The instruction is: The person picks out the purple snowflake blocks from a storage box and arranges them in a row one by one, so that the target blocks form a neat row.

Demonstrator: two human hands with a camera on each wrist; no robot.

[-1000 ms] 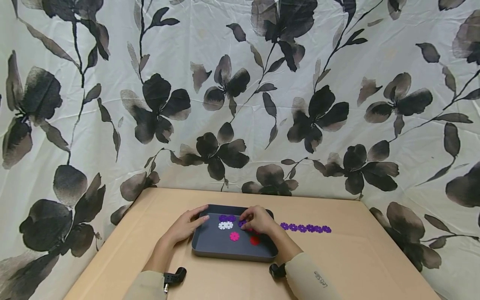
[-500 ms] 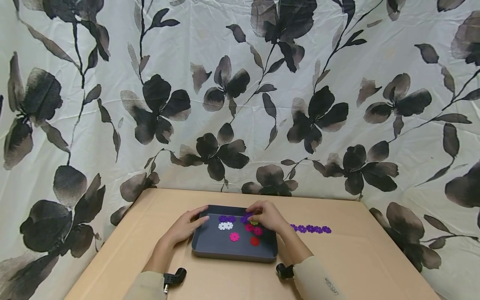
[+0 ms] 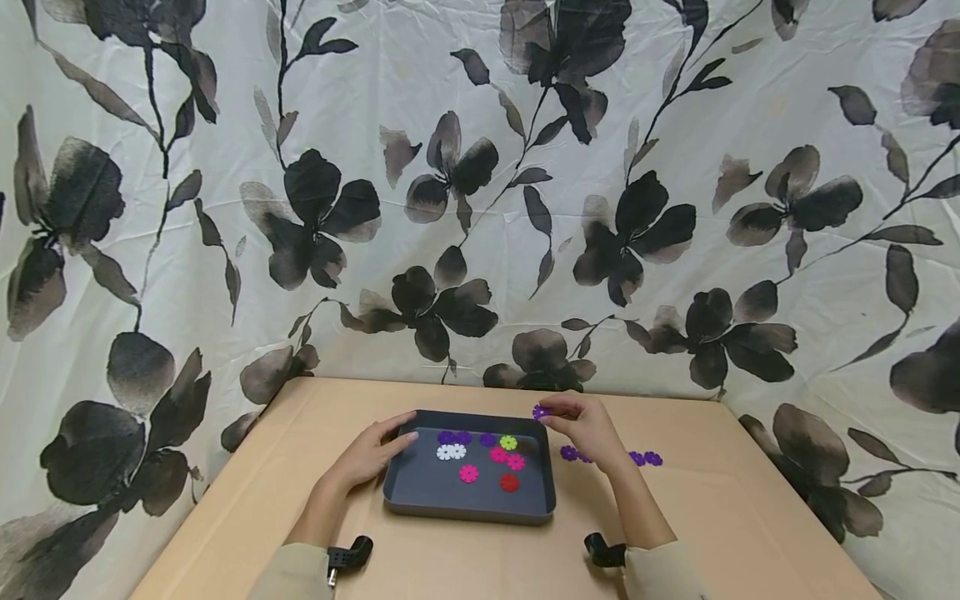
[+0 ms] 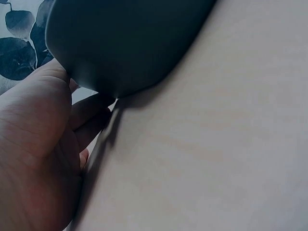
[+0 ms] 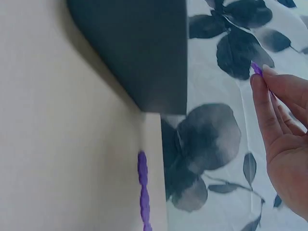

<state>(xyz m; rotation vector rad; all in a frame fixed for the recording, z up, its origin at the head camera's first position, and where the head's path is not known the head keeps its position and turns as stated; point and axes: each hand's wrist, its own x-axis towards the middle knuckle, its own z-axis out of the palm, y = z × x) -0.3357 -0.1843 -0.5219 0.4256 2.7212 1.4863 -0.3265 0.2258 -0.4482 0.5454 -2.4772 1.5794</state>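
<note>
My right hand (image 3: 588, 427) pinches a purple flower-shaped disc (image 3: 539, 412) between thumb and fingertips, raised just past the tray's back right corner. In the right wrist view the disc (image 5: 257, 69) shows edge-on at the fingertips. My left hand (image 3: 377, 450) grips the left rim of a dark grey tray (image 3: 468, 506), thumb over the edge. The left wrist view has the fingers (image 4: 89, 118) against the tray's (image 4: 130, 48) outer side. Inside the tray lie purple discs (image 3: 454, 437), white discs (image 3: 451, 452), pink discs (image 3: 468, 473), a yellow-green disc (image 3: 507, 442) and a red disc (image 3: 509, 482).
Right of the tray, a row of purple flower discs (image 3: 645, 458) lies on the tan table (image 3: 712, 517), partly hidden by my right wrist. A floral cloth (image 3: 525, 250) hangs behind the table's back edge.
My right hand has lifted a purple disc out of the tray and carried it up and right past the rim. The left hand has stayed on the tray.
</note>
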